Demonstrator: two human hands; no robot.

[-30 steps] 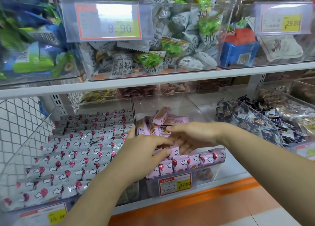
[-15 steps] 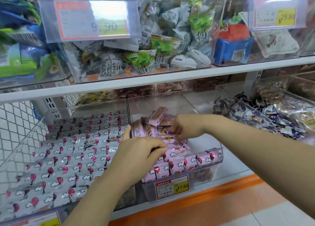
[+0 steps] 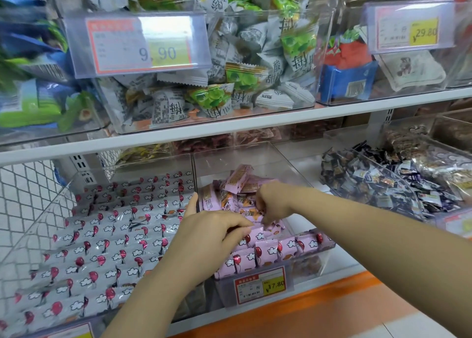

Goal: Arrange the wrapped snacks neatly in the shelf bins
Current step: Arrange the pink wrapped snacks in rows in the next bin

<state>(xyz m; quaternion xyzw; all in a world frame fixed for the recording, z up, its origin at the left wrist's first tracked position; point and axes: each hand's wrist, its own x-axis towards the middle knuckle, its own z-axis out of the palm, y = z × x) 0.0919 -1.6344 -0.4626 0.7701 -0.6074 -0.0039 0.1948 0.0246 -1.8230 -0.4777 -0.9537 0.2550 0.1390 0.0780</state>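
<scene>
Snacks (image 3: pixel 265 254), pink balloon-print wrapped, in clear plastic bin (image 3: pixel 255 159): left hand (image 3: pixel 212 233) pinches front pkts & right hand (image 3: pixel 274 202) grips some behind.

A price tag (image 3: pixel 139 44) at eleven o'clock, clipped to the front of a clear bin (image 3: pixel 328 44), reads "9.90" in grey figures. The white-and-green wrappers (image 3: pixel 176 108) inside that bin carry a large black character, 梅. At two o'clock a second price tag (image 3: pixel 408 26) shows "¥29.80" on its yellow patch. At six o'clock a third tag (image 3: pixel 260 285), below the pink snacks (image 3: pixel 265 254), reads "¥17.80". The small print on all three tags is too blurred to read.
</scene>
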